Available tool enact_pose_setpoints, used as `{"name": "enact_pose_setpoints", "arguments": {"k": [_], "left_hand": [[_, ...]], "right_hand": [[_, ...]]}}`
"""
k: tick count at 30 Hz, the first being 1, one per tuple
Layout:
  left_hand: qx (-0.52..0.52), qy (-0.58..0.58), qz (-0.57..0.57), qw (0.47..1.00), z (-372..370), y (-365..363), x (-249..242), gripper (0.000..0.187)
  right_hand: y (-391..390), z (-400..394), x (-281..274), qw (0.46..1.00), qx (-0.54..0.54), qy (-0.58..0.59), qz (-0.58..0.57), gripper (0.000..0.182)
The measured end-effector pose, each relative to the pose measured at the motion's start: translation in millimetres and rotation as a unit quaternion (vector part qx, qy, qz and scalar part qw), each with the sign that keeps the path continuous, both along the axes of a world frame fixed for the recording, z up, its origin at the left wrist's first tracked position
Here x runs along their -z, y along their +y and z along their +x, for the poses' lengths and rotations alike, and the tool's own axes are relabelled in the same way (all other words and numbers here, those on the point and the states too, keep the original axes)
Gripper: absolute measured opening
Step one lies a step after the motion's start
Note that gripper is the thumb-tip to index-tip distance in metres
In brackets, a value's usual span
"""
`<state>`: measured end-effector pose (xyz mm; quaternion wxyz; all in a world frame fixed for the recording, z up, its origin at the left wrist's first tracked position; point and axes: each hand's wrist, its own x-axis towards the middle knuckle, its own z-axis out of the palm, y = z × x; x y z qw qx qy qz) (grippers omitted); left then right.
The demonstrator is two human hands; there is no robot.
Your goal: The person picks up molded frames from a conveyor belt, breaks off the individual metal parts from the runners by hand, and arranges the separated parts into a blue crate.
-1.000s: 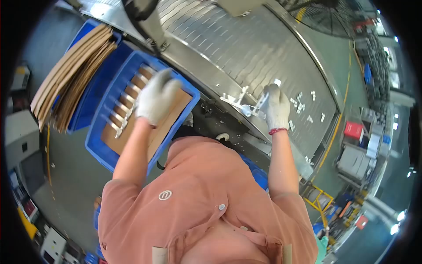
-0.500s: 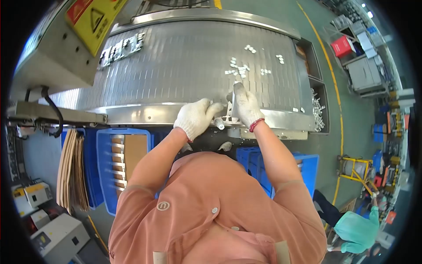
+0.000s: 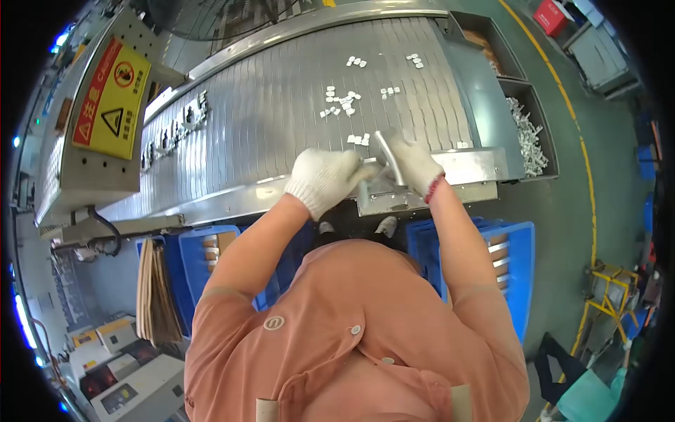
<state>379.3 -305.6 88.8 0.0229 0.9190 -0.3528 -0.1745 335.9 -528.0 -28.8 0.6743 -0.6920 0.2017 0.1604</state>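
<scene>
Yellow-red warning sign (image 3: 111, 100), blue crates (image 3: 517, 260), cardboard sheets (image 3: 156, 295), scattered small white parts (image 3: 341, 98).

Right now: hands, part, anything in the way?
Left hand and right hand both gripping the grey metal part at the conveyor edge. Small white pieces loose on belt beyond.

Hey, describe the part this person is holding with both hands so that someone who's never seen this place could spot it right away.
Find the wide grey slatted conveyor belt and follow its steel front rim to the two white-gloved hands. Between the left hand and right hand sits a long silvery metal part. Unlike the small white pieces scattered up the belt, it is one long bar.
</scene>
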Motion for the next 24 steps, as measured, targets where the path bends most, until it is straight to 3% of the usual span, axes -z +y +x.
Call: {"name": "enact_pose_setpoints", "arguments": {"k": [1, 2, 3, 4, 5, 7, 8, 9, 10, 11, 15, 16, 19, 23, 24], "left_hand": [[0.040, -0.050, -0.070, 0.995, 6.1, 10.2, 11.3, 0.054], [0.075, -0.097, -0.143, 0.982, 12.8, 36.3, 33.9, 0.051], [-0.030, -0.049, -0.189, 0.980, 19.5, 49.7, 37.2, 0.049], [-0.134, -0.008, -0.247, 0.960, 26.6, 62.8, 40.1, 0.046], [-0.363, 0.122, -0.259, 0.887, 39.0, 69.6, 35.1, 0.045], [-0.470, 0.156, -0.406, 0.768, 73.9, 105.9, 75.8, 0.047], [-0.512, 0.171, -0.476, 0.695, 93.5, 117.2, 97.6, 0.048], [-0.522, 0.180, -0.466, 0.692, 105.4, 120.8, 107.9, 0.049], [-0.531, 0.190, -0.457, 0.688, 116.5, 120.2, 116.4, 0.049], [-0.539, 0.203, -0.447, 0.684, 128.0, 117.3, 128.1, 0.050], [-0.533, 0.228, -0.407, 0.706, 167.5, 87.8, 184.2, 0.058], [-0.532, 0.232, -0.375, 0.723, 162.0, 66.8, 166.3, 0.064], [-0.523, 0.207, -0.370, 0.739, 153.9, 3.1, 146.4, 0.058], [-0.438, 0.331, -0.455, 0.701, 182.9, -81.4, 200.6, 0.054], [-0.430, 0.360, -0.445, 0.698, 180.6, -108.1, 200.7, 0.053]], "right_hand": [[-22.4, -12.5, 37.6, 0.993, 0.011, -0.102, -0.051, 0.062], [-42.8, -26.9, 40.8, 0.990, 0.086, -0.106, -0.011, 0.062], [-63.0, -41.5, 43.6, 0.980, 0.161, -0.117, 0.027, 0.063], [-76.7, -54.3, 23.1, 0.939, 0.302, -0.028, 0.160, 0.070], [-102.6, -75.2, 32.8, 0.912, 0.373, -0.064, 0.157, 0.065], [-147.5, -119.8, 39.6, 0.863, 0.476, -0.106, 0.131, 0.059], [-153.8, -140.0, 22.3, 0.824, 0.544, -0.079, 0.139, 0.074], [-162.2, -171.4, 18.8, 0.840, 0.532, -0.061, 0.083, 0.088], [-165.8, -193.7, 24.5, 0.808, 0.584, -0.038, 0.068, 0.092], [-141.8, -201.3, 1.5, 0.772, 0.630, -0.062, 0.058, 0.088], [-127.3, -275.5, 42.0, 0.754, 0.652, -0.009, 0.076, 0.092], [-116.5, -288.9, 43.8, 0.749, 0.656, 0.016, 0.090, 0.094], [-71.3, -308.8, 47.4, 0.726, 0.687, -0.011, 0.033, 0.088], [-50.1, -357.1, 63.0, 0.713, 0.697, 0.048, 0.059, 0.085], [-42.6, -352.9, 47.5, 0.683, 0.725, 0.076, 0.051, 0.082]]}}
